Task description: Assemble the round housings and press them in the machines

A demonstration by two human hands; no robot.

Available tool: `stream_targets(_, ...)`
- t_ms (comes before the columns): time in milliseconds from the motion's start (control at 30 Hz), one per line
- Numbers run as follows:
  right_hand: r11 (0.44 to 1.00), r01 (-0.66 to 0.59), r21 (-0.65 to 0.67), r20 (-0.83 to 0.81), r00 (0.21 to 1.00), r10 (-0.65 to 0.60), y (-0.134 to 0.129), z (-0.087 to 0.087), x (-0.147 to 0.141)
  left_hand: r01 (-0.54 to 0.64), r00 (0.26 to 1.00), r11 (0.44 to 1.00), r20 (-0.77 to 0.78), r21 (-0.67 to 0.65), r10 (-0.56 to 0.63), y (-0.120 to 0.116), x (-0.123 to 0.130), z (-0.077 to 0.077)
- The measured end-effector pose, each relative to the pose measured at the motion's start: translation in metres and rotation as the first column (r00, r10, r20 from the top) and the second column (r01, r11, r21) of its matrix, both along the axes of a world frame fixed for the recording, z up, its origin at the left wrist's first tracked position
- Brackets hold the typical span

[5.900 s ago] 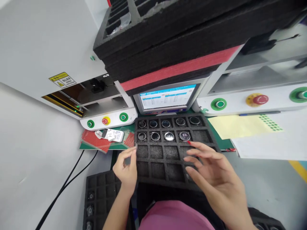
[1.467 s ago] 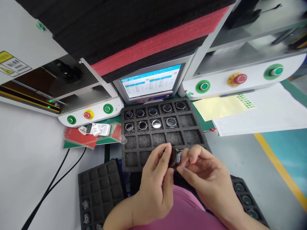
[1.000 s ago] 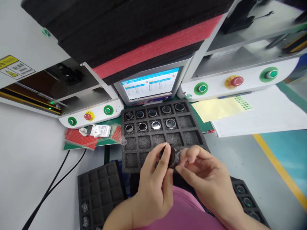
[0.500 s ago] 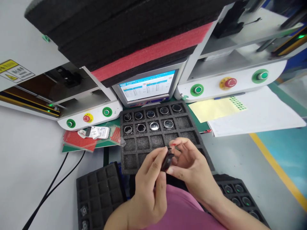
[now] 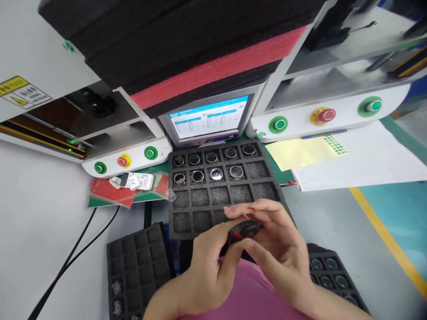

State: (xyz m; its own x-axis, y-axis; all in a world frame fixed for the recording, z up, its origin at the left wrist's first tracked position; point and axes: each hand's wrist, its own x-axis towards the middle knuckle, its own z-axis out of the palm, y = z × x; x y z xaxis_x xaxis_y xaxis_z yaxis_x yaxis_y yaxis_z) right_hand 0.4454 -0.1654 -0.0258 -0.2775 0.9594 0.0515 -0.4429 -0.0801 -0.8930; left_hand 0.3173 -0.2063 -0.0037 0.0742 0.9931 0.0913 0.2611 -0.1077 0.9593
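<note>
In front of my body both hands meet at a dark round watch case (image 5: pixel 246 230), tilted on its edge, with a small red patch on its near side. My left hand (image 5: pixel 213 262) grips its left end between thumb and fingers. From the other side my right hand (image 5: pixel 283 249) curves around it, thumb at the lower edge and fingers arched over the top. A small red spot shows by the right fingers; what it is I cannot make out. Just beyond the hands lies a black foam tray (image 5: pixel 204 194) with round watch cases (image 5: pixel 216 174) in its two far rows.
A lower foam tray (image 5: pixel 133 262) sits at left, another (image 5: pixel 322 253) with green-marked round pieces at right. Behind stand a screen (image 5: pixel 208 120) and machine panels with green buttons (image 5: pixel 278 125) and red buttons (image 5: pixel 327 114). Black and red foam (image 5: pixel 216 71) overhangs. Yellow sheet (image 5: pixel 300 153) lies right.
The watch case has turned from steep to nearly level and shifted slightly right and down. My right fingers have moved over its top. The view has shifted a little.
</note>
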Motion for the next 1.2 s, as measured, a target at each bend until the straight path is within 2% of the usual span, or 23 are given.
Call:
stream_targets(267, 0.996, 0.081, 0.035, -0.003, 0.997, -0.081, -0.002, 0.008, -0.009, -0.025, 0.992, 0.997, -0.124, 0.068, 0.034, -0.002, 0.004, -0.002)
stream_targets(500, 0.985, 0.164, -0.056, -0.152, 0.973, -0.171, -0.001, 0.003, -0.024, -0.042, 0.949, 0.957, -0.287, 0.288, 0.128, -0.003, 0.01, -0.015)
stream_targets(667, 0.979, 0.174, -0.102, -0.156, 0.97, -0.188, 0.0, 0.0, -0.026, -0.035, 0.902, 0.904, -0.375, 0.427, 0.212, 0.002, 0.014, -0.018)
stream_targets(800, 0.976, 0.191, -0.107, -0.113, 0.973, -0.203, 0.0, 0.001, -0.02, 0.021, 0.897, 0.905, -0.408, 0.424, 0.17, 0.002, 0.013, -0.015)
stream_targets(1000, 0.998, -0.046, -0.048, -0.105, 0.994, 0.041, 0.002, 0.012, -0.002, 0.042, 0.899, 0.938, -0.423, 0.344, 0.115, -0.004, 0.006, -0.006)
stream_targets(1100, 0.999, -0.043, -0.026, -0.066, 0.997, 0.042, 0.003, 0.013, 0.0, 0.022, 0.915, 0.952, -0.39, 0.307, 0.105, -0.005, 0.004, -0.005)
stream_targets(1200, 0.999, -0.019, 0.051, -0.033, 0.999, 0.021, 0.002, 0.011, -0.002, 0.033, 0.935, 0.964, -0.349, 0.265, 0.064, -0.005, 0.003, -0.004)
